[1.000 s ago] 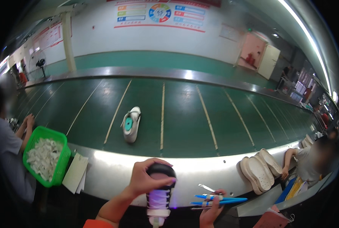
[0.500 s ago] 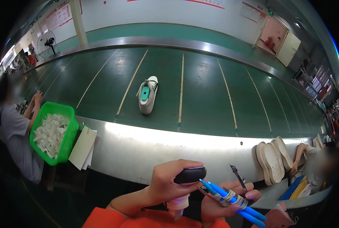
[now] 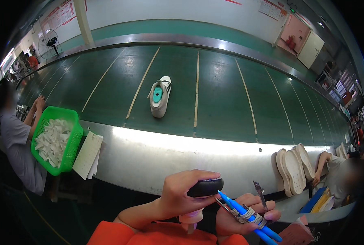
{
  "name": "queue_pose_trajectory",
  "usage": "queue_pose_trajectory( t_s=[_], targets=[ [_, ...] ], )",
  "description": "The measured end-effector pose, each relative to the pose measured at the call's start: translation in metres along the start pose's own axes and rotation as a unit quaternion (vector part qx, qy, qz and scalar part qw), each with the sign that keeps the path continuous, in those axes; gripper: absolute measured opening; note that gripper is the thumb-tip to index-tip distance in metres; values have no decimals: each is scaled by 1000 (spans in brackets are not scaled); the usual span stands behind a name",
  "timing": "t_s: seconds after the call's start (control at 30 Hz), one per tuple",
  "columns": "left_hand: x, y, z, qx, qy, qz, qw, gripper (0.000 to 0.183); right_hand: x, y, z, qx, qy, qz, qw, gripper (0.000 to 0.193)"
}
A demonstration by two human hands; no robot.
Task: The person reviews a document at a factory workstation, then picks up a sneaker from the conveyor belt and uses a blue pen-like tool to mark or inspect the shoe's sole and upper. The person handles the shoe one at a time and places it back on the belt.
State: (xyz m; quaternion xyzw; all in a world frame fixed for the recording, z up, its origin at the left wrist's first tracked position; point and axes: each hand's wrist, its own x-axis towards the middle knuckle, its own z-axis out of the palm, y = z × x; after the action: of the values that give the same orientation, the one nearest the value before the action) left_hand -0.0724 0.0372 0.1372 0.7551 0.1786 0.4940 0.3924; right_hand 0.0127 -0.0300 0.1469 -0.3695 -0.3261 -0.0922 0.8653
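Observation:
Low in the middle, my left hand (image 3: 174,191) grips a black rounded piece (image 3: 206,187) that may be the end of a shoe; most of it is covered. A pale pinkish part (image 3: 191,219) shows beneath that hand. Close beside it on the right, my right hand (image 3: 235,222) is closed round a bundle of blue pens (image 3: 241,209) bound with pale bands. A pen tip meets the edge of the black piece, though I cannot tell whether it touches. Between the right fingers a thin dark pointed tool (image 3: 260,194) sticks upward.
One white shoe with a teal insert (image 3: 159,100) stands on the green belt (image 3: 218,106). A green basket of white pieces (image 3: 76,141) and papers (image 3: 88,157) lie left on the metal ledge (image 3: 149,153). Pale soles (image 3: 294,173) stand right. People sit at both sides.
The bound pens and the dark tool have shifted slightly in my right hand, the tool downward and to the right. My left hand keeps its grip. The whole view tilts a little.

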Motion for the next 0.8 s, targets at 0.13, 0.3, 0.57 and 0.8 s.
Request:
queue_pose_trajectory(
  t_s=[0.13,0.3,0.57,0.8],
  targets=[
    [-1,0,-1,5,0,3,1000,44,1,1,-2,51,-28,-7,998,40],
    [1,1,0,1,2,9,1000,44,8,-1,18,-51,80,-42,995,36],
    [0,6,1,3,-10,2,1000,46,28,-4,28,-27,-1,10,1000,34],
    [-3,6,5,47,-8,39,998,37,37,-9,26,-89,-60,26,994,35]
  ],
)
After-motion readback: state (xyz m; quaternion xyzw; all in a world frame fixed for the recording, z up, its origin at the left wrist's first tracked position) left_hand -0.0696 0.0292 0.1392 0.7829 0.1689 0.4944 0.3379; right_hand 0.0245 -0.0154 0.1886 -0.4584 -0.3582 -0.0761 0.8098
